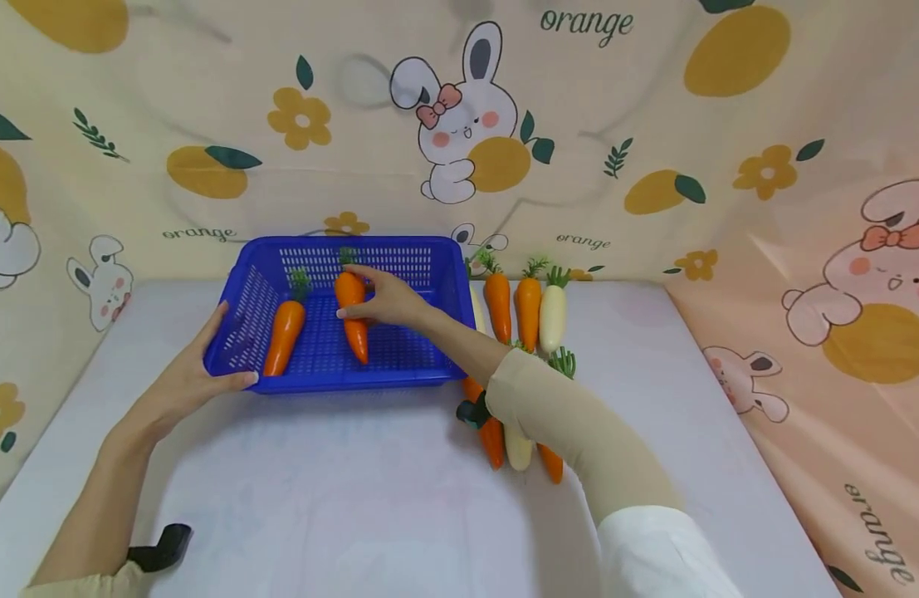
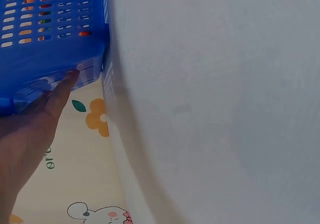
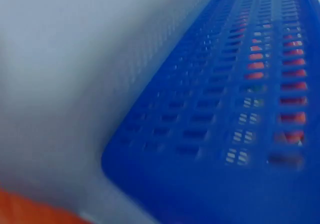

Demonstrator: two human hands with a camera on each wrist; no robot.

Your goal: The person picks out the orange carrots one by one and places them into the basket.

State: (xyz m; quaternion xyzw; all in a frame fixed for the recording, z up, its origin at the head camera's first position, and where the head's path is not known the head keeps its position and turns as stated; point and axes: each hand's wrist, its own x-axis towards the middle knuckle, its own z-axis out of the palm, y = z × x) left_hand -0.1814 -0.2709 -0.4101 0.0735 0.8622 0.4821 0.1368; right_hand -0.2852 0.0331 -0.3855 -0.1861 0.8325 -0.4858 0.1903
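Note:
A blue plastic basket (image 1: 354, 384) with slotted walls stands on the table's left half. Over its inside, my right hand (image 1: 392, 299) pinches a carrot (image 1: 350, 291) between thumb and fingers, its tip pointing toward me. Another carrot (image 1: 284, 339) with a green top lies along the basket's left side. My left hand (image 1: 184, 380) rests at the basket's front left corner, thumb at the front rim and fingers stretched along the outer left wall. In the left wrist view, those straight fingers (image 2: 61, 93) lie against the slotted wall. The right wrist view shows the basket's slotted side, blurred, without the hand.
Right of the basket, carrots (image 1: 529, 314) and a white radish (image 1: 553, 319) lie in a row at the back. Nearer, more carrots (image 1: 492, 443) and a white radish (image 1: 518, 448) lie partly hidden under my right forearm. A patterned cloth (image 1: 295, 191) hangs behind the table.

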